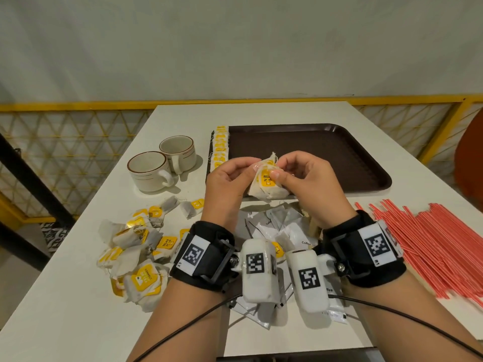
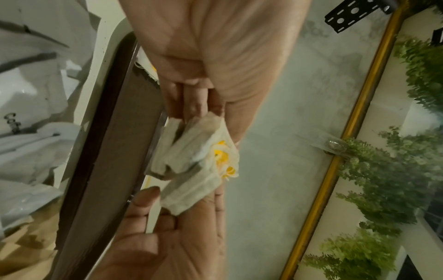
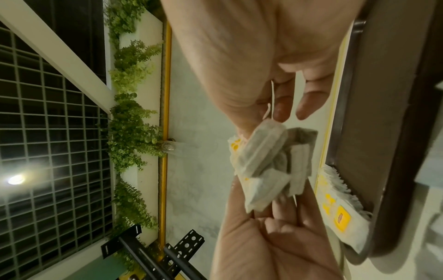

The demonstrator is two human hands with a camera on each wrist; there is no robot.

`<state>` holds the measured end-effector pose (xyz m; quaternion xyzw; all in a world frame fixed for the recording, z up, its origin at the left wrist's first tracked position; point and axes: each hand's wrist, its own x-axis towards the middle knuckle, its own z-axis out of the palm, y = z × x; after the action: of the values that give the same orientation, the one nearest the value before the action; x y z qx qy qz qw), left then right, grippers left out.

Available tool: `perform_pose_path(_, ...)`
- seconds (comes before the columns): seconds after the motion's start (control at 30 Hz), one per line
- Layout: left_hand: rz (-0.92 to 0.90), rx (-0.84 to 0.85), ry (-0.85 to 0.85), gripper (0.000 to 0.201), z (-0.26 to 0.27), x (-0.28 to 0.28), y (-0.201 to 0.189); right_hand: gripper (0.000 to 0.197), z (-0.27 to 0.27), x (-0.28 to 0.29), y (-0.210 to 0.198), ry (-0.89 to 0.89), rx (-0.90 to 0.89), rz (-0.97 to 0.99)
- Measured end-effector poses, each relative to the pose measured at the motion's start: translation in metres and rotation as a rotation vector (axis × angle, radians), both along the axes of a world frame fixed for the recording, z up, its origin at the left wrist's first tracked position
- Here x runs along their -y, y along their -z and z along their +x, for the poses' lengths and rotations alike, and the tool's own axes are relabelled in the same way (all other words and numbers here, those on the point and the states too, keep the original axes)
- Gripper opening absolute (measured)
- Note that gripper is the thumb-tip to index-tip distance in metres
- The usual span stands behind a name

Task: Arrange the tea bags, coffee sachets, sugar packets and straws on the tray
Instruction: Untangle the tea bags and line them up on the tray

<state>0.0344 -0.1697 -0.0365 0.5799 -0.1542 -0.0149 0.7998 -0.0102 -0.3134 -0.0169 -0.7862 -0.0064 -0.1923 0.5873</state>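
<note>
Both hands hold one small bunch of tea bags [image 1: 266, 185] with yellow tags, just above the near edge of the brown tray [image 1: 326, 158]. My left hand [image 1: 257, 167] pinches the bunch's top from the left, and my right hand [image 1: 275, 171] pinches it from the right. In the left wrist view the left hand [image 2: 210, 121] grips the tea bags [image 2: 191, 163] from above, with the right hand [image 2: 179, 227] under them. In the right wrist view the right hand [image 3: 271, 117] holds the bunch [image 3: 271, 166]. A row of tea bags [image 1: 220, 147] lines the tray's left edge.
Loose tea bags [image 1: 136, 246] lie in a pile at the left front of the white table. Grey coffee sachets [image 1: 282, 231] lie under my wrists. Red straws [image 1: 431, 244] spread across the right side. Two cups [image 1: 162, 165] stand left of the tray.
</note>
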Motion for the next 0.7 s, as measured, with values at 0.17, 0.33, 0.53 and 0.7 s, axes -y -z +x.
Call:
perform_pose_path(0.17,0.031,-0.021,-0.023,0.011,0.000,0.003,0.002,0.006,-0.003,0.000,0.008,0.008,-0.018,0.073)
perform_pose_path(0.33,0.043,-0.024,0.052,0.008,0.000,0.000,-0.001,0.006,-0.004,0.002,0.005,-0.009,-0.037,0.143)
perform_pose_path(0.53,0.191,0.033,0.123,0.021,0.001,-0.008,0.000,0.008,-0.001,0.008,0.004,-0.056,-0.055,0.095)
perform_pose_path(0.7,0.223,0.004,0.014,0.020,0.007,-0.012,0.002,0.014,-0.009,0.015,0.002,-0.089,-0.161,-0.045)
